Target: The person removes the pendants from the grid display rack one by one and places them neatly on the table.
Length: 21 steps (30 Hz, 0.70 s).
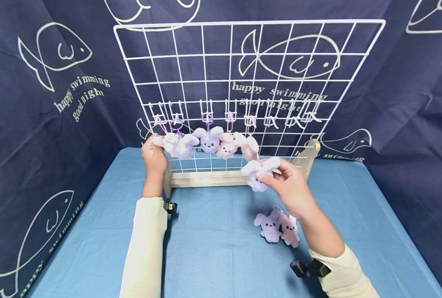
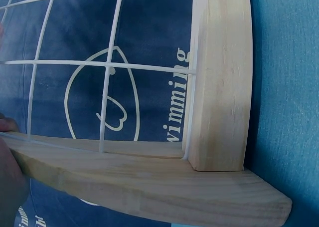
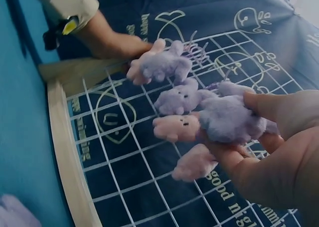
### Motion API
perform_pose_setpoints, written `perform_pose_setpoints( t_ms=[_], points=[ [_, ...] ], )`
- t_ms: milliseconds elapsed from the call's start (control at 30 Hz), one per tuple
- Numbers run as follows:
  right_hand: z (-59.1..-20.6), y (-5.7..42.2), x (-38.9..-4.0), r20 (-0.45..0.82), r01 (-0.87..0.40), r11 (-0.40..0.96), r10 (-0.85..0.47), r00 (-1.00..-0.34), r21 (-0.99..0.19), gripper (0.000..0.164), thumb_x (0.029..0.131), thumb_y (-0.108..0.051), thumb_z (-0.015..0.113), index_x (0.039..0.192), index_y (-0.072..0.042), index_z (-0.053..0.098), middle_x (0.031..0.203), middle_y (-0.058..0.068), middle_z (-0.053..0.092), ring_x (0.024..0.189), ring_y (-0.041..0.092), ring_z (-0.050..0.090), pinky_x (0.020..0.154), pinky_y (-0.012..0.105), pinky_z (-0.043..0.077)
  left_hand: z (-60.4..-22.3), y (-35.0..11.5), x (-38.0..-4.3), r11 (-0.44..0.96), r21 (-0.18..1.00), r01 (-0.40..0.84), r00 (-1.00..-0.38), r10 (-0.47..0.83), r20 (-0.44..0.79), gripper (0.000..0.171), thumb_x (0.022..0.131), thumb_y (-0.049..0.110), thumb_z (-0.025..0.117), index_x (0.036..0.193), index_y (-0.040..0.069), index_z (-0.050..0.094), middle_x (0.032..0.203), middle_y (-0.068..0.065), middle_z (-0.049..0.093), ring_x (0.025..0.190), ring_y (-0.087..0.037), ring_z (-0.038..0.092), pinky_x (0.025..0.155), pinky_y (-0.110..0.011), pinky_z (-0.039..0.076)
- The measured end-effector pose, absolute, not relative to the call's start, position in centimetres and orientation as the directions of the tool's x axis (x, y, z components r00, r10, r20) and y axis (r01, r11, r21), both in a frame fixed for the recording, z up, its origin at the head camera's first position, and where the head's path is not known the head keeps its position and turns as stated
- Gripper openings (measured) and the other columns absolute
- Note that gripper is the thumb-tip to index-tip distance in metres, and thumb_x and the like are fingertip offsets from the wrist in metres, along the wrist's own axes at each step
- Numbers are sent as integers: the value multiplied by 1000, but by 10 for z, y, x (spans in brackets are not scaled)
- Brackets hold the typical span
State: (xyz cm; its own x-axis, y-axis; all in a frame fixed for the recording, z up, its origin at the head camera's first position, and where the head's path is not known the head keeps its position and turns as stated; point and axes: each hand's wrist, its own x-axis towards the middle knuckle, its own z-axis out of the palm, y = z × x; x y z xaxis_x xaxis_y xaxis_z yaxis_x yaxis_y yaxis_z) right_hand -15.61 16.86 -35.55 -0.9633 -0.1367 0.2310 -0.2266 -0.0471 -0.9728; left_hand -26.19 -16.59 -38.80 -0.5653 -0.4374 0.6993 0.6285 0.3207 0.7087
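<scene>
My right hand (image 1: 293,190) pinches a lavender plush bunny keychain (image 1: 257,182) between thumb and fingers, in front of a white wire grid rack (image 1: 217,54). In the right wrist view the held bunny (image 3: 232,118) partly covers the hanging ones. At the rack's left side, my left hand (image 1: 155,155) grips its wooden upright; only a bit of that hand (image 2: 10,187) enters the left wrist view. From the grid's hooks hang several plush bunnies, among them a lavender one (image 1: 208,140), a pink one (image 1: 226,147) and another pink one (image 1: 249,149).
A lavender bunny (image 1: 270,227) and a pink bunny (image 1: 289,231) lie side by side on the blue tabletop (image 1: 206,240), below my right hand. Bare white hooks (image 1: 295,121) jut out on the grid's right. Dark blue fish-print cloth (image 1: 57,145) surrounds the table's back and sides.
</scene>
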Motion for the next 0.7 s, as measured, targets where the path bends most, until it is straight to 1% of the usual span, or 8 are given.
perform_pose_setpoints(
  t_ms=[133, 167, 233, 367, 433, 500, 600, 700],
  points=[
    [-359, 170, -157, 236, -266, 147, -194, -952, -953, 15, 97, 4, 69, 112, 5, 70, 99, -13, 75, 89, 1, 70, 81, 17, 58, -389, -166, -263, 312, 703, 638, -560, -439, 703, 87, 104, 70, 46, 70, -10, 40, 66, 28, 39, 62, 10, 33, 61, -13, 24],
    [-360, 171, -158, 237, -278, 190, -210, -948, -942, 17, 97, 2, 70, 114, 8, 70, 102, -9, 76, 96, 3, 71, 84, 17, 58, -389, -166, -263, 313, 704, 637, -560, -440, 702, 89, 103, 72, 46, 69, -10, 40, 66, 28, 38, 62, 10, 33, 61, -13, 24],
    [-361, 173, -157, 252, -314, 271, -238, -938, -910, 21, 97, -2, 72, 116, 7, 72, 114, -1, 77, 114, 9, 69, 93, 14, 54, -389, -166, -264, 313, 708, 633, -563, -442, 699, 93, 99, 78, 44, 69, -10, 40, 66, 27, 38, 61, 10, 32, 61, -13, 24],
    [-365, 176, -158, 293, -381, 365, -273, -916, -850, 12, 94, -6, 78, 104, -1, 79, 143, 14, 66, 142, 22, 54, 99, 10, 45, -389, -166, -263, 317, 712, 627, -568, -439, 696, 96, 94, 83, 43, 68, -10, 39, 66, 26, 37, 60, 9, 31, 60, -14, 23],
    [-366, 176, -158, 298, -393, 373, -288, -910, -841, 10, 92, -5, 80, 101, -1, 80, 140, 17, 66, 128, 20, 61, 91, 12, 49, -389, -167, -263, 316, 713, 626, -569, -439, 695, 96, 94, 83, 43, 68, -9, 39, 65, 26, 37, 60, 9, 31, 60, -14, 23],
    [-367, 176, -158, 269, -368, 358, -297, -916, -858, 12, 91, -6, 81, 102, 0, 80, 126, 18, 73, 108, 11, 67, 81, 16, 54, -389, -167, -263, 312, 713, 627, -569, -441, 694, 94, 94, 83, 44, 68, -7, 38, 65, 25, 38, 60, 8, 32, 60, -14, 24],
    [-369, 175, -159, 196, -304, 348, -312, -930, -887, 17, 91, -8, 83, 105, 0, 78, 100, 13, 75, 81, 4, 66, 70, 21, 57, -389, -167, -262, 311, 718, 622, -571, -447, 689, 84, 94, 83, 44, 63, 5, 38, 64, 19, 38, 60, 9, 32, 59, -14, 23],
    [-371, 177, -159, 138, -265, 367, -337, -931, -892, 16, 90, -11, 84, 100, -1, 75, 88, 6, 72, 74, 5, 65, 67, 24, 57, -388, -167, -261, 316, 717, 621, -570, -446, 690, 70, 103, 71, 47, 64, 14, 38, 64, 15, 37, 60, 9, 32, 60, -14, 23]
  ],
)
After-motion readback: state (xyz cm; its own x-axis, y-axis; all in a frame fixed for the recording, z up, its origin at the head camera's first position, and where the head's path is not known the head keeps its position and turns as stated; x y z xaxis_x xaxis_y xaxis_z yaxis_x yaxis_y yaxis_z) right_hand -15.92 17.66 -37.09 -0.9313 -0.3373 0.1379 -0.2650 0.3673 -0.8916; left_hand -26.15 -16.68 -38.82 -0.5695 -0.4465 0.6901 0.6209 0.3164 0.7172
